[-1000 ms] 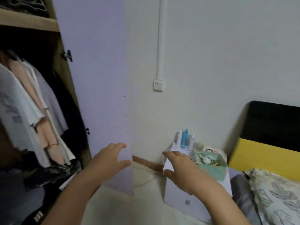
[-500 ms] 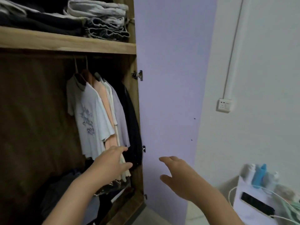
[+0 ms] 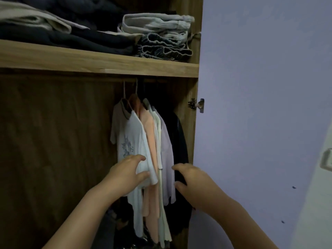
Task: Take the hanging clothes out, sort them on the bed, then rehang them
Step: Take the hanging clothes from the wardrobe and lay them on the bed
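The hanging clothes (image 3: 149,150) are bunched at the right end of the wardrobe's lower space, under the wooden shelf (image 3: 100,63), each on a hanger hooked to a rail that is mostly lost in shadow. Frontmost is a white T-shirt (image 3: 133,141) with a faint bluish print on the chest; behind it hang a peach shirt (image 3: 150,133), a cream garment (image 3: 158,141), a pale lilac shirt (image 3: 167,150) and, farthest right, a black jacket (image 3: 179,141) close to the wardrobe's side panel.

The left hand (image 3: 125,174) is at the white T-shirt's sleeve, fingers loosely spread and relaxed, thumb and fingertips against the cloth without closing round it. The right hand (image 3: 192,178) is stretched toward the lilac shirt and the black jacket, fingers curved and apart, released and grasping nothing; whether the fingertips touch the fabric I cannot tell. Both forearms come up from the bottom edge of the view.

On the shelf above lie folded stacks: dark clothes (image 3: 89,38) with a beige piece (image 3: 32,20) on the left, and a pile of grey folded garments (image 3: 158,35) on the right. The lilac wardrobe door (image 3: 260,105) stands open to the right, its metal hinge (image 3: 196,105) showing at the frame. At the far right edge, on a pale wall, part of a wall socket (image 3: 327,160) shows. The bottom of the wardrobe is dark and what lies there is unclear.
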The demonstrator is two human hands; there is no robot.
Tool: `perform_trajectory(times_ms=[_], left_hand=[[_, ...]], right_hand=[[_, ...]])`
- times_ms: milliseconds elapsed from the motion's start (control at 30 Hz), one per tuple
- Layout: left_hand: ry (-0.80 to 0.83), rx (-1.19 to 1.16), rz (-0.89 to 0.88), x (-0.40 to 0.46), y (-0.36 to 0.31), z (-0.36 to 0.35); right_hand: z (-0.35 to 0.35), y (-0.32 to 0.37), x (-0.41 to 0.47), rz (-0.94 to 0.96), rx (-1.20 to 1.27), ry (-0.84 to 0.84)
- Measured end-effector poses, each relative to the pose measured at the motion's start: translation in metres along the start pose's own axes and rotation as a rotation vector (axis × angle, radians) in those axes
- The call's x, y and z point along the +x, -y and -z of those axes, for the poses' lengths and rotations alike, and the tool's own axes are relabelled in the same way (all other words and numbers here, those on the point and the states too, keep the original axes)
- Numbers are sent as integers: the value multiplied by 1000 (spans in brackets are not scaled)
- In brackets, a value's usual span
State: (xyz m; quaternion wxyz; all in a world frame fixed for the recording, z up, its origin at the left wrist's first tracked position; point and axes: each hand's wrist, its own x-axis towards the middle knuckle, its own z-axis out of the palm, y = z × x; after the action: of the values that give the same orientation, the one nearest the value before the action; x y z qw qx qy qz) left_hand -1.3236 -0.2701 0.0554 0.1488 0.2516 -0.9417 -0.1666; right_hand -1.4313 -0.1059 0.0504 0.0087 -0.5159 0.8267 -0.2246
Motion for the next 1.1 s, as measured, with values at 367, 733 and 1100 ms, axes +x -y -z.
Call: perform_trajectory(times_ms=[367, 733, 1100], left_hand=[[-67, 98, 170, 101, 64, 27], [-171, 44, 38, 192, 146, 61], [-214, -114, -18, 236, 213, 75]], right_hand=[[-4, 15, 165, 103, 123, -80], [-32, 41, 315, 22, 403, -204], [-51, 56, 348, -26, 1047, -145]])
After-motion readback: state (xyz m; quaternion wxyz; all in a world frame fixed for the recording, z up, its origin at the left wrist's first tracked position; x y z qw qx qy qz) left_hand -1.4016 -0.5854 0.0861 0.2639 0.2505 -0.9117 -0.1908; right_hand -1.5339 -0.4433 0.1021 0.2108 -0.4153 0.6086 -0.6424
